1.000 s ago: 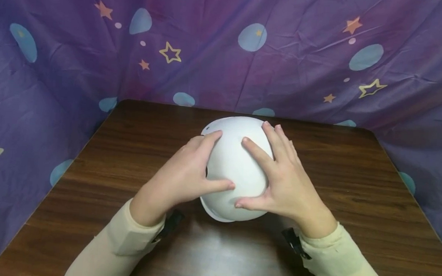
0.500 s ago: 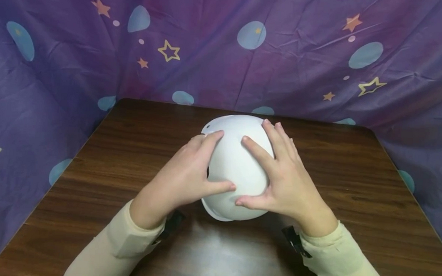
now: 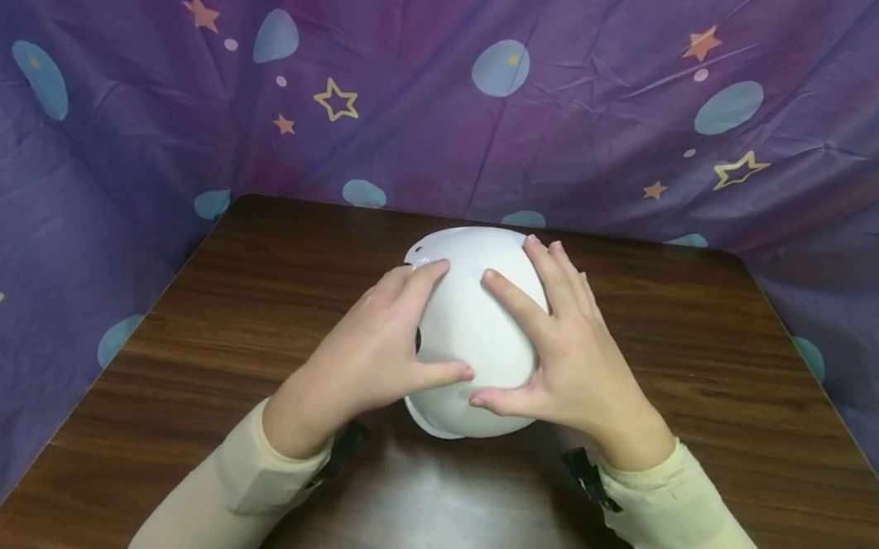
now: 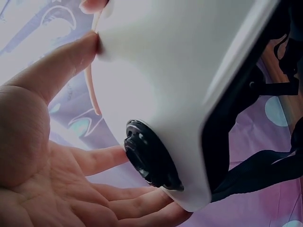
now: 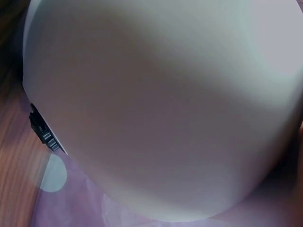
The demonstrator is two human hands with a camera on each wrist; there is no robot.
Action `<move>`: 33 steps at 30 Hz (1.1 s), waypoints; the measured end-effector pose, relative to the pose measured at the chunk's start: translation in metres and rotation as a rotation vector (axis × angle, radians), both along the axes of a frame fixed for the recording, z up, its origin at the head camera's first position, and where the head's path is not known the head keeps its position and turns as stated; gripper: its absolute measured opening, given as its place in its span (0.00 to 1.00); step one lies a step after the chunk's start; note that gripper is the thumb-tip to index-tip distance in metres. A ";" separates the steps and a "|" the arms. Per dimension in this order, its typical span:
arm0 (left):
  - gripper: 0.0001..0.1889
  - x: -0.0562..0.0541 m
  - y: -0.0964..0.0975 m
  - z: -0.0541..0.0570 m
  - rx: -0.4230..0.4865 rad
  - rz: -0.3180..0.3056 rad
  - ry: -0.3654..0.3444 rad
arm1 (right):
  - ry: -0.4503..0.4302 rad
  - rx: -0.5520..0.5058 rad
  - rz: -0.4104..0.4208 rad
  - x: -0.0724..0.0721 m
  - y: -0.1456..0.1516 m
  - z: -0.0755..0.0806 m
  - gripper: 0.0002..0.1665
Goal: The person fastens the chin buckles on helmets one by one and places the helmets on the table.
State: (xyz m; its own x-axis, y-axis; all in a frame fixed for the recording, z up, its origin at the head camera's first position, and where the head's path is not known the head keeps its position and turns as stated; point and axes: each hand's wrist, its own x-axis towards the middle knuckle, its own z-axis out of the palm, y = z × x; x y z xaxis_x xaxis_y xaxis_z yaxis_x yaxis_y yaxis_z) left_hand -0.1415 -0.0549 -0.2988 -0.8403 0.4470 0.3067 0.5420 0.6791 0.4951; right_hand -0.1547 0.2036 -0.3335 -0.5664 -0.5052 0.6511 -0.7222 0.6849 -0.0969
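Observation:
A white helmet [image 3: 475, 309] with a smooth hard shell is held on its side between both hands, over the middle of the table. My left hand [image 3: 365, 337] grips its rim side, thumb on the shell and fingers reaching around the edge. Close to those fingers, in the left wrist view, is a round black knob [image 4: 149, 153] on the shell. Black straps [image 4: 260, 172] hang from the dark inside. The right hand [image 3: 573, 356] holds the domed side with fingers spread around it. In the right wrist view the shell fills most of the picture and hides that hand.
The brown wood-grain table [image 3: 181, 360] extends around the hands. A purple cloth [image 3: 420, 74] with stars and blue spots hangs behind and along the sides. Black wrist straps [image 3: 593, 481] show below the sleeves.
The helmet has turned and shifted slightly right, so a bit more of the black knob shows beside the left hand. The left hand moved a little right with it; both grips stay the same.

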 end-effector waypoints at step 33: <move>0.53 0.001 0.004 -0.003 0.094 -0.039 0.140 | 0.065 -0.024 0.025 0.002 0.000 0.008 0.60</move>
